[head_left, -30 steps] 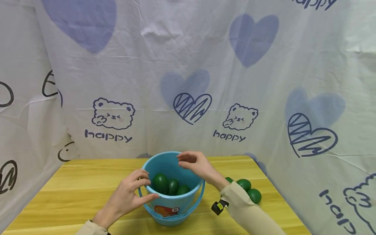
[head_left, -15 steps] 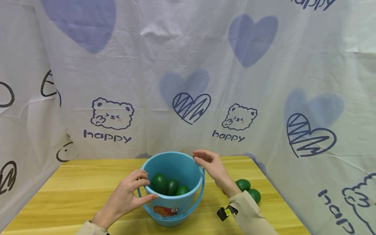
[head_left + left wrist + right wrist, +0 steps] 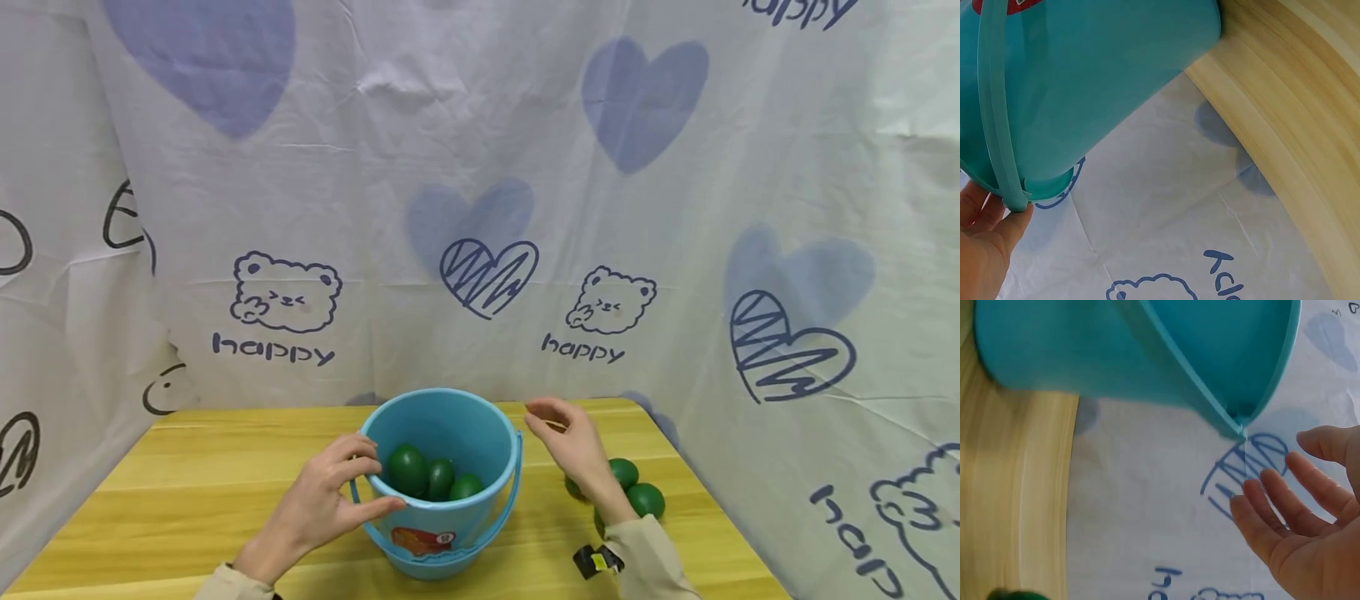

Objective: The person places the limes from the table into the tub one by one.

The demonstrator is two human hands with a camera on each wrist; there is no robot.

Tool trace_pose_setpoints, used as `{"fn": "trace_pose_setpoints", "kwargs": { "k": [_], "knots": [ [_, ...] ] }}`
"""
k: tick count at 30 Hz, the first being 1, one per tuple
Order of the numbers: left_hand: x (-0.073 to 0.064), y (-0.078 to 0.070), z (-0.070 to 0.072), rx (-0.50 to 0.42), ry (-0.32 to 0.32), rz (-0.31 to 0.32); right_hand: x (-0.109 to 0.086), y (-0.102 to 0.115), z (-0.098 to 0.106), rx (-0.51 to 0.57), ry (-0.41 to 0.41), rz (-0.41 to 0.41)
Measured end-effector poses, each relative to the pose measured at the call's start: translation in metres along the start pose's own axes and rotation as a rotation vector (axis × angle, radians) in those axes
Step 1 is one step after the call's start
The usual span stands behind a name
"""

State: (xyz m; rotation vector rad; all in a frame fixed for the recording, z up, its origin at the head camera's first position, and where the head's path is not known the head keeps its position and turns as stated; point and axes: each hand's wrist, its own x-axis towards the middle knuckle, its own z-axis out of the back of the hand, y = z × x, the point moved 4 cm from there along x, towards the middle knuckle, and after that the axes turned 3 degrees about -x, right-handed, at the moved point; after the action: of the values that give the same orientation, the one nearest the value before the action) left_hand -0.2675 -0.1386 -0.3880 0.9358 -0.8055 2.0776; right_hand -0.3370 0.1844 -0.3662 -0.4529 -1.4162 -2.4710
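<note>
A light blue bucket (image 3: 450, 421) with a swing handle stands upright on the table, dark green oval fruits (image 3: 407, 471) lying inside it. My left hand (image 3: 326, 496) holds the bucket's left rim, fingers hooked over the edge and thumb along the front. In the left wrist view, fingertips of the left hand (image 3: 988, 240) sit at the rim beside the handle's end. My right hand (image 3: 577, 446) is in the air to the right of the bucket, fingers loosely bent and holding nothing. The right wrist view shows this hand (image 3: 1297, 531) apart from the rim, palm visible.
More dark green fruits (image 3: 645, 500) lie on the wooden table (image 3: 247, 450) to the right, partly behind my right forearm. A white cloth (image 3: 420, 108) printed with hearts and bears hangs along the back and sides of the table.
My right hand has moved from above the bucket's opening to the right, clear of the rim and over toward the loose fruits. The left hand and the bucket stay in place.
</note>
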Motion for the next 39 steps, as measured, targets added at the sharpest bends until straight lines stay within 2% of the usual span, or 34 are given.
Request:
{"fn": "trace_pose_setpoints", "kwargs": {
  "k": [8, 16, 21, 26, 33, 39],
  "knots": [
    [0.001, 0.002, 0.001, -0.004, 0.003, 0.0, -0.005, -0.025, 0.015, -0.093, 0.041, -0.082],
    [0.001, 0.002, 0.0, -0.012, 0.003, 0.001, -0.014, -0.058, 0.04, -0.291, 0.092, -0.135],
    [0.001, 0.003, 0.001, -0.01, 0.009, 0.021, -0.021, -0.073, 0.053, -0.402, 0.159, -0.179],
    [0.0, 0.003, 0.001, -0.018, 0.02, 0.04, -0.027, -0.079, 0.058, -0.516, 0.234, -0.211],
    [0.001, 0.002, 0.0, -0.019, -0.001, 0.015, -0.037, -0.087, 0.058, -0.567, 0.295, -0.217],
    [0.0, 0.002, -0.001, -0.014, -0.005, 0.021, -0.044, -0.096, 0.053, -0.576, 0.328, -0.241]
  ]
}}
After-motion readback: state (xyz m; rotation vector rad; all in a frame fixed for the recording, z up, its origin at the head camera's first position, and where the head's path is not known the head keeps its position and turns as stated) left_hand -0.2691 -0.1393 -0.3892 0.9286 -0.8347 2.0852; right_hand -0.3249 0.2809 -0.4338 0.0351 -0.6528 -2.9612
